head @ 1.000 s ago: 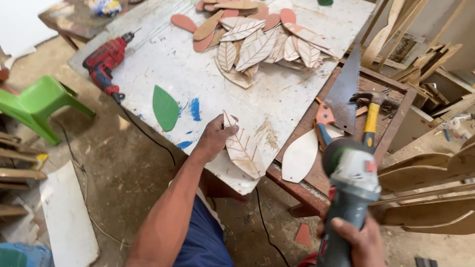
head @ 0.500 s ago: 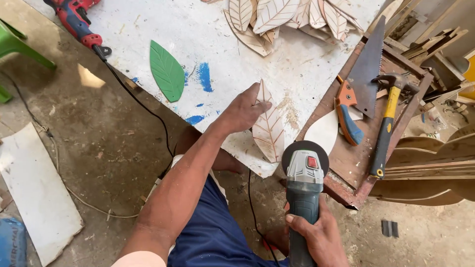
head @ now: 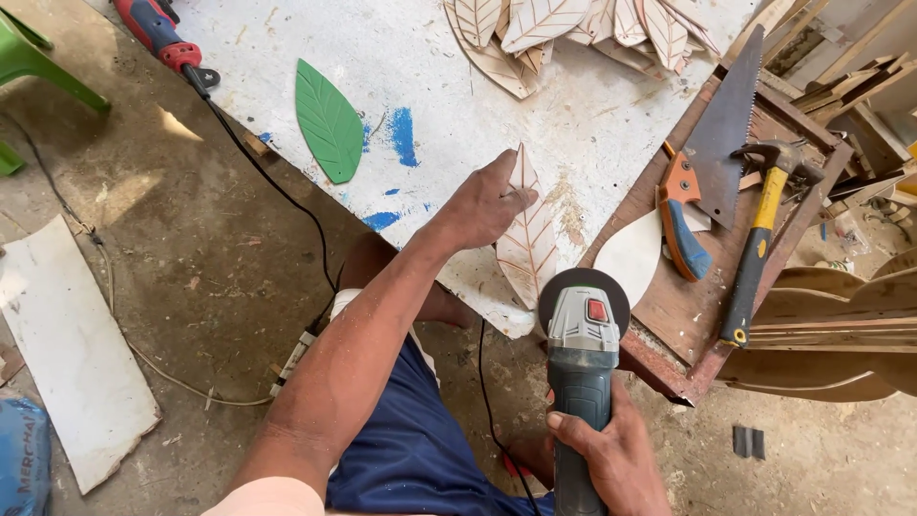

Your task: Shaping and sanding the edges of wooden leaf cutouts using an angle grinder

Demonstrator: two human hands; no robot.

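Underneath both hands spreads a white, dust-covered worktop [head: 430,57], smeared with blue paint, its near corner just below the left hand. Off to the right of that hand sits a brown wooden tray [head: 688,315] carrying a handsaw [head: 712,162] with an orange and blue grip and, beyond it, a yellow-handled claw hammer [head: 759,239]. Up past the left hand's fingertips lies a heap of carved wooden leaves [head: 573,29]; to its left lie a flat green leaf shape [head: 328,119] and, farther off, a red power drill [head: 153,24]. The right hand [head: 611,454] is wrapped tight around the body of a grey angle grinder [head: 581,363], whose dark disc sits just beside the lower tip of a pale carved wooden leaf [head: 527,244]. The left hand [head: 482,205] presses flat on that leaf's upper half, fingers together, pinning it at the worktop's edge, well ahead of the right hand.
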